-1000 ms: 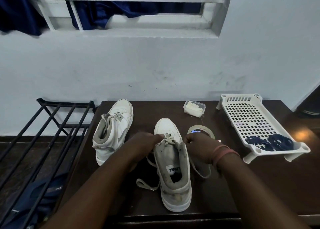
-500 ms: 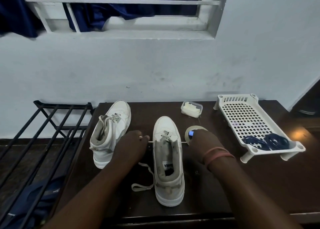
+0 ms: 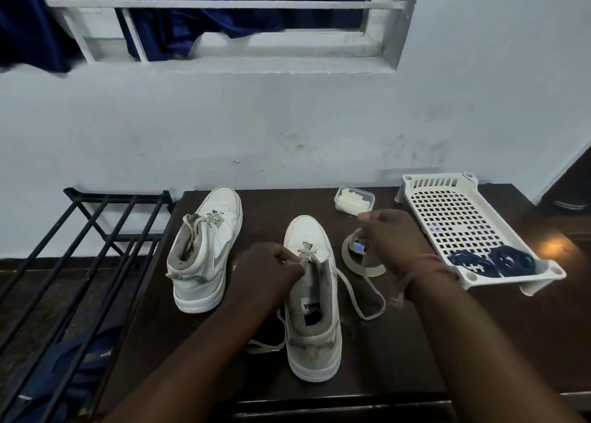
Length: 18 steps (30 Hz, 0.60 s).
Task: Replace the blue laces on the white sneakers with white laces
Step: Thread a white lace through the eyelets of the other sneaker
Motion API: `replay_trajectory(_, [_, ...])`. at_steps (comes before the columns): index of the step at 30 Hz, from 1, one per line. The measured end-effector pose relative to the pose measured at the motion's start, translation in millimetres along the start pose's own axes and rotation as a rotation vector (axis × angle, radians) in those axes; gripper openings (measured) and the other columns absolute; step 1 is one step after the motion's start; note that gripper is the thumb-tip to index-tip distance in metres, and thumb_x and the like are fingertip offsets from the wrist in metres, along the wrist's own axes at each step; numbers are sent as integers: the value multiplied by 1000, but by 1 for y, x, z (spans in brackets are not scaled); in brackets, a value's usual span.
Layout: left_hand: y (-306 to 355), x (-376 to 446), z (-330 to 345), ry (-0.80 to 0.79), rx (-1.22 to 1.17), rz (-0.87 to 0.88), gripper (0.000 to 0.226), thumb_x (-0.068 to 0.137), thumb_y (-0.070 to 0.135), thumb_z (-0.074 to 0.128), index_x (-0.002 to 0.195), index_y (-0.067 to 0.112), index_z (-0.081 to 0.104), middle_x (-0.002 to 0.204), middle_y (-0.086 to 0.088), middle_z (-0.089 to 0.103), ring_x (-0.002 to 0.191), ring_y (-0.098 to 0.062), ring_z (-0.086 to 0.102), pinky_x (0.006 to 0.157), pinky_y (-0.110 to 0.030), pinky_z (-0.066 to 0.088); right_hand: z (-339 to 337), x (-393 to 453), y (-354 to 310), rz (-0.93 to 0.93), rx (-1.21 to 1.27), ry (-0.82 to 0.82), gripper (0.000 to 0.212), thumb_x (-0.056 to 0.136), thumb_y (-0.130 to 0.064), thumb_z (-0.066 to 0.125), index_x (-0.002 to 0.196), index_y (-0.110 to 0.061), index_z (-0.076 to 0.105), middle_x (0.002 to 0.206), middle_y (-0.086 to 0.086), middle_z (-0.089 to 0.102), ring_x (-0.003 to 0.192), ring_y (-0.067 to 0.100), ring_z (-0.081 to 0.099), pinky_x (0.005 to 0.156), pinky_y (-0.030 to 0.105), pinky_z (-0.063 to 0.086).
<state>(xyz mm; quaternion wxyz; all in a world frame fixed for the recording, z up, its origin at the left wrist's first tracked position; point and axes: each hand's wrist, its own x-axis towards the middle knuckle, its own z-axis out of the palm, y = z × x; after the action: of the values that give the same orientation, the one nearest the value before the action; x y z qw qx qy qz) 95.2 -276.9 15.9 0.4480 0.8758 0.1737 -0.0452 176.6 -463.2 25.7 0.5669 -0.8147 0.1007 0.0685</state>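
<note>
Both hands pinch the white lace (image 3: pixel 358 298) (right hand (image 3: pixel 388 240) raised, left hand (image 3: pixel 268 272) low)

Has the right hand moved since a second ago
Yes. The right hand has lifted away from the sneaker toward the small plastic box, drawing the white lace out; earlier it sat beside the sneaker's tongue, nearer than the tape roll.

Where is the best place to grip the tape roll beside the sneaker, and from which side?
Probably pinch the near rim of the tape roll from above, fingers through its open centre. It lies flat on the table, and that edge is bare; the right hand and lace cover its far part.
</note>
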Motion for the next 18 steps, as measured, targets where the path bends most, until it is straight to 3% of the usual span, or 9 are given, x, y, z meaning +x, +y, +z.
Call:
replay_trajectory(3, [-3,5,-2,-69,-143,-140,27,62,33,76,79,12,79,80,-13,76,77,-26,74,80,-49,58,6,-6,-1,-167,-115,4,23,84,-1,57,86,-18,72,85,7,74,79,20,69,75,31,55])
replay_trajectory(5, [-4,10,-2,-157,-145,-207,33,68,28,76,89,3,77,96,-16,75,85,-27,71,84,-41,57,15,-13,-4,-233,-64,-87,22,87,3,57,87,-12,73,80,12,74,72,19,68,68,28,56])
replay_trajectory(7, [-6,15,-1,-176,-177,-239,21,87,15,72,96,-4,74,99,-16,72,75,-19,65,68,-22,53,24,-21,-7,-269,26,-179,21,88,8,56,89,-5,72,77,18,72,65,19,67,67,28,57])
replay_trajectory(9, [-14,20,1,-180,-263,-295,10,95,6,64,89,0,71,84,-12,69,57,-10,60,45,-14,46,30,-28,-9,-326,37,-232,21,85,9,58,92,-8,68,74,14,72,62,21,68,67,33,57])
replay_trajectory(13, [-18,18,4,-211,-485,-439,9,97,2,60,91,3,67,76,-11,69,47,-12,65,39,-18,46,36,-36,-7,-510,-393,-236,18,75,-11,74,83,-20,60,68,-6,72,67,4,66,66,23,49])
replay_trajectory(16, [-17,18,4,-217,-516,-458,17,96,6,61,107,-4,69,91,-18,75,68,-23,71,49,-27,55,43,-34,-1,-579,-716,-234,3,79,-25,70,80,-23,69,78,-9,70,82,12,63,80,33,48])
replay_trajectory(18, [-16,17,4,-226,-541,-469,20,96,6,62,111,-5,68,96,-20,75,76,-27,71,53,-30,57,47,-35,3,-555,-799,-243,9,83,-27,64,83,-26,73,83,-8,71,89,19,63,86,37,48])
